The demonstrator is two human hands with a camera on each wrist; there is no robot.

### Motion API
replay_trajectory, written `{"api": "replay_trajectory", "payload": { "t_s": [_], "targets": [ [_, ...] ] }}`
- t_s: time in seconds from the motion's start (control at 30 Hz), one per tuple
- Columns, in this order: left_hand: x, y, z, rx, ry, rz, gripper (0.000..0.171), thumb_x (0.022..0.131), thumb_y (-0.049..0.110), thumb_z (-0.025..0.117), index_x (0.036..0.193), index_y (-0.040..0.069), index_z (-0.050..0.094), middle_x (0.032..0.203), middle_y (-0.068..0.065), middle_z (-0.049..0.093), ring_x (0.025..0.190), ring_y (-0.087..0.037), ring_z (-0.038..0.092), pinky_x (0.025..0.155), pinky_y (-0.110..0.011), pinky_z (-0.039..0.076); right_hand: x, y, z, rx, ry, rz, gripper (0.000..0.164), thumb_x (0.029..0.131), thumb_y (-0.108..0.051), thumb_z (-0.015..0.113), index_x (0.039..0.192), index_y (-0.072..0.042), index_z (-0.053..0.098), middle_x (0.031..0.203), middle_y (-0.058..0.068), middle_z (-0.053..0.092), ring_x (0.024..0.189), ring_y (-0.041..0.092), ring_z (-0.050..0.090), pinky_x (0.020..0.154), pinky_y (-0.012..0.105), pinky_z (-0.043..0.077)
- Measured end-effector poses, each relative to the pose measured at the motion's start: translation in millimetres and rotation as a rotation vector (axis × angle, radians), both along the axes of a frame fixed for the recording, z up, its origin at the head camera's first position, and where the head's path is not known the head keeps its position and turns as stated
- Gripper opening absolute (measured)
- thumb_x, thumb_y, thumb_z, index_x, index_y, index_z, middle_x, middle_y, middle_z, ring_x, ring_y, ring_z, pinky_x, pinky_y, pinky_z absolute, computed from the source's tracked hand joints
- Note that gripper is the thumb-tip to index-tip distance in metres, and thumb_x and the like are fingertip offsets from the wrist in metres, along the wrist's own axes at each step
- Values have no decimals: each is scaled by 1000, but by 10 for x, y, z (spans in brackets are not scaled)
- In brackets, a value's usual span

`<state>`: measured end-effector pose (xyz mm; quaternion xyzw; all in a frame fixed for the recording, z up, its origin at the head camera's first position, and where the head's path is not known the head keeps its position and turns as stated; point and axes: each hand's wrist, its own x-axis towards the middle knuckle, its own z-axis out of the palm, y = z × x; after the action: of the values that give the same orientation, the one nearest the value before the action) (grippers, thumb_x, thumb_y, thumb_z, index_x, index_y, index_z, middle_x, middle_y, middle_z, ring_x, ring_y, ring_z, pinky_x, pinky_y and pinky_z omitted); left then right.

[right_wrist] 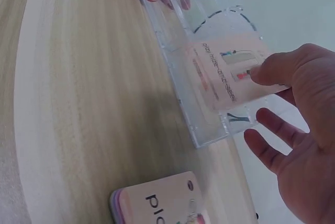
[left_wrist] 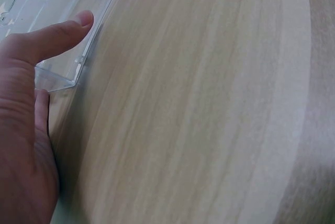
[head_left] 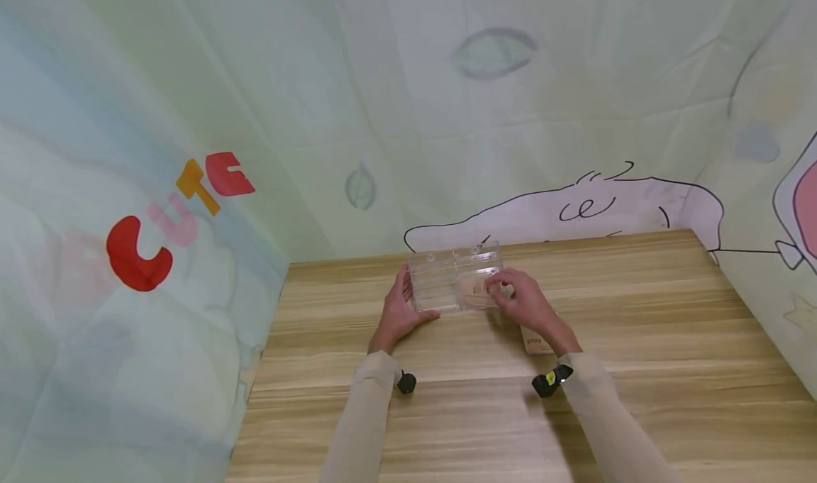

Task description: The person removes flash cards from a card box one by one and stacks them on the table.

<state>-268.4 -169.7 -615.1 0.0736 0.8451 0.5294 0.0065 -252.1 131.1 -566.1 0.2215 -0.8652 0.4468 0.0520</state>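
Observation:
A clear plastic box (head_left: 436, 300) with several compartments is tilted up near the table's back edge. My left hand (head_left: 398, 314) grips its left side, the thumb (left_wrist: 78, 22) lying over the near rim. In the right wrist view, my right hand (right_wrist: 309, 103) pinches a pale pink card (right_wrist: 222, 72) between thumb and forefinger. Printed words and small pictures show on the card, which lies against the box's right part. Below the right hand, a stack of rounded cards (right_wrist: 162, 198) rests on the table, partly hidden by the wrist in the head view.
The wood-grain table (head_left: 472, 412) stretches out in front and to both sides. Behind it hangs a printed cloth (head_left: 408, 114) with drawings, and another stretch of cloth with coloured letters (head_left: 140, 252) is at the left.

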Motion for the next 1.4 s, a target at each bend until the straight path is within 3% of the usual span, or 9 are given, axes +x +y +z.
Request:
{"api": "replay_trajectory", "payload": {
  "t_s": [0.3, 0.67, 0.8, 0.97, 1.17, 1.4],
  "targets": [
    [-29, -6, -16, 4, 4, -3, 127, 69, 20, 100, 165, 13, 18, 162, -18, 38, 148, -30, 40, 121, -40, 36, -6, 75, 81, -25, 33, -29, 25, 92, 4, 70, 116, -4, 72, 120, 12, 70, 105, 29, 65, 75, 35, 61],
    [-41, -3, -35, 10, 5, -3, 128, 68, 19, 100, 165, 12, 18, 162, -19, 38, 148, -31, 39, 121, -40, 36, 58, 309, 146, -27, 25, -22, 31, 92, 6, 70, 121, -5, 71, 123, 13, 69, 101, 29, 69, 81, 39, 64],
    [-46, -10, -36, 6, 9, 1, 128, 67, 19, 101, 165, 11, 18, 162, -18, 38, 148, -31, 39, 121, -40, 36, 98, 406, 146, -17, 3, -27, 32, 93, 5, 69, 124, -5, 69, 124, 14, 67, 98, 30, 70, 78, 35, 64],
    [-58, -19, -51, 0, 6, 3, 128, 68, 21, 101, 165, 12, 18, 162, -18, 38, 148, -30, 39, 121, -39, 36, 161, 514, 136, -28, -90, -49, 36, 95, 3, 67, 131, -4, 66, 128, 18, 64, 93, 32, 70, 67, 32, 64],
    [-64, -20, -52, -5, -4, 3, 129, 68, 20, 100, 165, 12, 17, 162, -18, 38, 149, -29, 39, 121, -37, 36, 242, 643, 91, 9, -122, -91, 39, 95, 1, 70, 133, -1, 65, 131, 21, 64, 96, 30, 69, 78, 34, 62],
    [-68, -23, -55, -15, -2, 3, 128, 69, 20, 100, 165, 12, 17, 163, -17, 37, 149, -29, 39, 121, -37, 36, 330, 789, 11, 3, -142, -107, 38, 94, 3, 72, 132, 2, 65, 130, 24, 64, 99, 33, 68, 82, 37, 62]
  ]
}}
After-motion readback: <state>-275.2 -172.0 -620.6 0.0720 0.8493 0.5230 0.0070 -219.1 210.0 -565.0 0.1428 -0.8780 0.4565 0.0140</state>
